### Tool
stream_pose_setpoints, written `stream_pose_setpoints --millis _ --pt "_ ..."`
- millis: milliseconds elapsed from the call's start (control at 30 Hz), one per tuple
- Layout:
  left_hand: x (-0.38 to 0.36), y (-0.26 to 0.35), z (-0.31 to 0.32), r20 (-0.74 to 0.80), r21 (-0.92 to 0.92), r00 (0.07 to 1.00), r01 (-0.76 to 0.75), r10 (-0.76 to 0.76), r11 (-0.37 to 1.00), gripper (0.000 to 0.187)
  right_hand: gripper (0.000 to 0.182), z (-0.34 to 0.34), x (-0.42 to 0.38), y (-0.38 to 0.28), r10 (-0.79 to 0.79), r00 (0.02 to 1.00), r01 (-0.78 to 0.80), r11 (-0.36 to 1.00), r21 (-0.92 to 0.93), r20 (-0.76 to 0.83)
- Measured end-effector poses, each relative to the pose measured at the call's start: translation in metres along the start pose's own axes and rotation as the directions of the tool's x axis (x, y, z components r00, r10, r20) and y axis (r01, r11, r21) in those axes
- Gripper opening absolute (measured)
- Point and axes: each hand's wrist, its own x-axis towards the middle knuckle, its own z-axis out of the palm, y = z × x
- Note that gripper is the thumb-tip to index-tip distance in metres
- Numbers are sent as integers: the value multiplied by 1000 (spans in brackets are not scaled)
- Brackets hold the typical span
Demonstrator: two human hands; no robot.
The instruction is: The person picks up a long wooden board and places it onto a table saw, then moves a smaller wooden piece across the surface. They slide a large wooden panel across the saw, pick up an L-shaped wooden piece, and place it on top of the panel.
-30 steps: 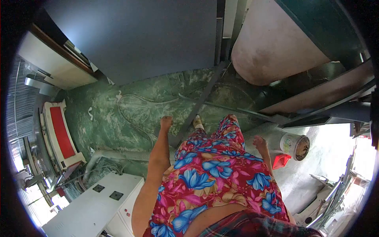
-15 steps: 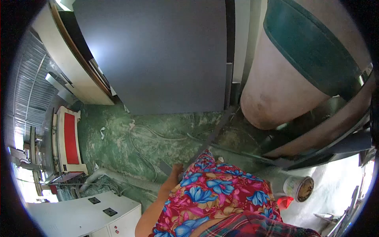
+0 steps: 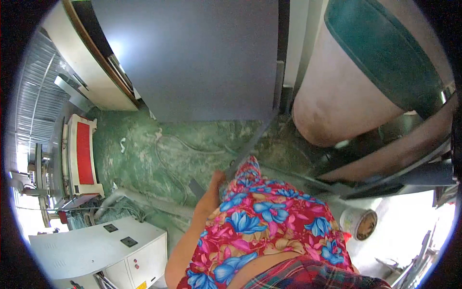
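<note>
While a dark strip point(image 3: 252, 143) is running by the left hand's point(image 3: 217, 180) fingers, blur is hiding their opening and any grip.

No readable text or numbers, only a blank-looking yellow label point(image 3: 141, 285) on the white cabinet point(image 3: 108, 253).

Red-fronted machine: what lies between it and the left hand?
Green floor with a thin hose curving over it, plus a dark flat piece beside the left hand; the head view shows this.

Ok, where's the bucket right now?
In the head view, the bucket is on the person's right, just past the flowery clothes, with a bit of something red beside it.
</note>
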Motion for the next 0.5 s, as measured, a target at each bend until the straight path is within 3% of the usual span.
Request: stream_pose_setpoints --millis 33,100,300,400,467,500 --pt "6 -3 4 32 58 999 -34 32 998 48 29 -1 -3 -3 8 1000 -8 1000 8 -4" --pt "-23 30 -44 67 -171 996 73 -62 983 31 29 -4 -6 -7 23 1000 -22 1000 21 -7" --pt "1 31 -9 68 69 997 21 -25 997 26 28 -12 -13 -8 61 998 -60 997 38 -14" --pt "12 29 15 101 -253 983 175 -154 952 24 27 -18 -13 -7 72 997 -72 997 29 -5" --pt "17 25 44 61 -600 953 273 -298 752 23 27 -21 -13 -7 75 997 -75 997 22 -2" --pt "11 27 42 47 -585 956 261 -289 768 24 27 -23 -14 -6 77 997 -77 997 21 0"
